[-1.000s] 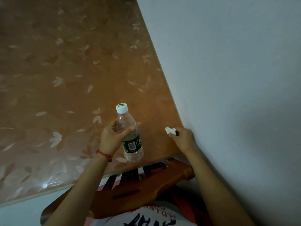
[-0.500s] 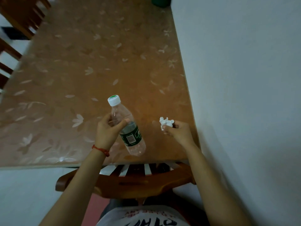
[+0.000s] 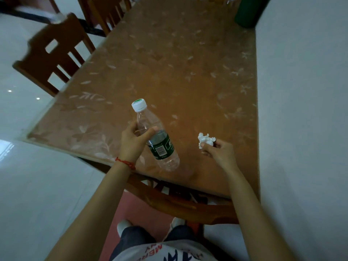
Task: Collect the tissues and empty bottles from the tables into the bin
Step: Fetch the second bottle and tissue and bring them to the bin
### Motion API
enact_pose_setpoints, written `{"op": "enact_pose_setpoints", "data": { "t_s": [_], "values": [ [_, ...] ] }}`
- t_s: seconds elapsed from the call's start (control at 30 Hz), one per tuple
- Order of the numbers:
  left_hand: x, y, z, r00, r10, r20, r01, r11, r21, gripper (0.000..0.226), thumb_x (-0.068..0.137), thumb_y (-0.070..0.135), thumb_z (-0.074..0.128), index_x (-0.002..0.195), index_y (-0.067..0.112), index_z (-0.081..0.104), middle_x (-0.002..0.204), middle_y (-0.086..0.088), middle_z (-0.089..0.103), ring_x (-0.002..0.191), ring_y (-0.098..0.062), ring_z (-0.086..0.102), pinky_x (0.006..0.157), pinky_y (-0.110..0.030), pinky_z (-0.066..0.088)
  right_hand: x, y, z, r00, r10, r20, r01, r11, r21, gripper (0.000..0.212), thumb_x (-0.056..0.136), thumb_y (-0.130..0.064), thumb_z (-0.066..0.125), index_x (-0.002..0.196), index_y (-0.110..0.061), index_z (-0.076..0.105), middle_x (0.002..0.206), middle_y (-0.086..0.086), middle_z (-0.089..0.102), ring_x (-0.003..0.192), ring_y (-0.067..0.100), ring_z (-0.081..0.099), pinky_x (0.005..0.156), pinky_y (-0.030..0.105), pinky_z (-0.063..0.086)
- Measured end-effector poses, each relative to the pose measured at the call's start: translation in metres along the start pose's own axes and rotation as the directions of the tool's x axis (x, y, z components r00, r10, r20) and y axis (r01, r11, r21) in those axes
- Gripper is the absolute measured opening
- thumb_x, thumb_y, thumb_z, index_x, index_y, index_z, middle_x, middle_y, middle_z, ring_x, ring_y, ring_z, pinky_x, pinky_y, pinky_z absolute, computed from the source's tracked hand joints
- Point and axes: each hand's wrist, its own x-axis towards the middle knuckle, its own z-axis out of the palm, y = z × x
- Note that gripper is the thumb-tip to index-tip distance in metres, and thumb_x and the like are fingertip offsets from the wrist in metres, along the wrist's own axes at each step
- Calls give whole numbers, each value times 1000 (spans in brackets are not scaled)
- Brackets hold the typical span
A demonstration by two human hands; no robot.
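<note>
My left hand, with a red string at the wrist, grips a clear empty plastic bottle with a white cap and a dark green label. The bottle is held tilted above the near end of the table. My right hand pinches a small crumpled white tissue between thumb and fingertips, also above the table's near end. The two hands are apart, the bottle to the left of the tissue.
A wooden chair is tucked under the table's near edge, in front of my legs. Another chair stands at the table's left side. A dark green container sits at the far right corner. A white wall runs along the right.
The view has pulled back and tilted up, showing more of the table, the left chair and the floor. Both hands keep their hold and have lifted slightly away from the wall.
</note>
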Motion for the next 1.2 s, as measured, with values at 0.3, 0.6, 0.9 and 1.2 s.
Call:
{"op": "enact_pose_setpoints", "data": {
  "t_s": [0.3, 0.6, 0.9, 1.2],
  "values": [
    [6, 7, -124, 988, -6, -155, -7, 997, -82, 18, 79, 19, 68, 87, 32, 57, 90, 7, 62, 85, -7, 60, 73, -22, 49, -20, -41, 115, 989, -96, 114, 97, 995, -10, 9, 78, -7, 70, 76, -16, 68, 76, 0, 70, 63, 5, 67, 63, 16, 54],
    [-4, -5, -275, 913, -38, -406, -6, 994, -109, 18, 81, 12, 66, 94, 23, 61, 88, 9, 63, 82, -4, 60, 74, -23, 51, -50, -67, 265, 942, -116, 314, 132, 991, -30, 10, 78, -2, 68, 84, -10, 67, 80, 2, 67, 69, 12, 63, 59, 12, 52],
    [-48, -43, -405, 748, -191, -635, 99, 979, -178, 36, 80, 13, 67, 114, 9, 56, 90, 5, 61, 82, -4, 58, 75, -25, 48, -78, -72, 404, 797, -131, 589, 265, 953, -147, 10, 79, 1, 65, 83, 10, 63, 73, 10, 62, 56, 0, 55, 52, 10, 44],
    [-73, -80, -483, 507, -329, -796, 155, 944, -291, 40, 78, 15, 69, 115, 9, 56, 92, 0, 61, 83, -9, 58, 78, -30, 46, -85, -82, 536, 614, -18, 789, 250, 953, -173, 9, 79, 8, 63, 75, -1, 63, 61, 3, 57, 53, 0, 55, 51, 8, 45]
  ]
}}
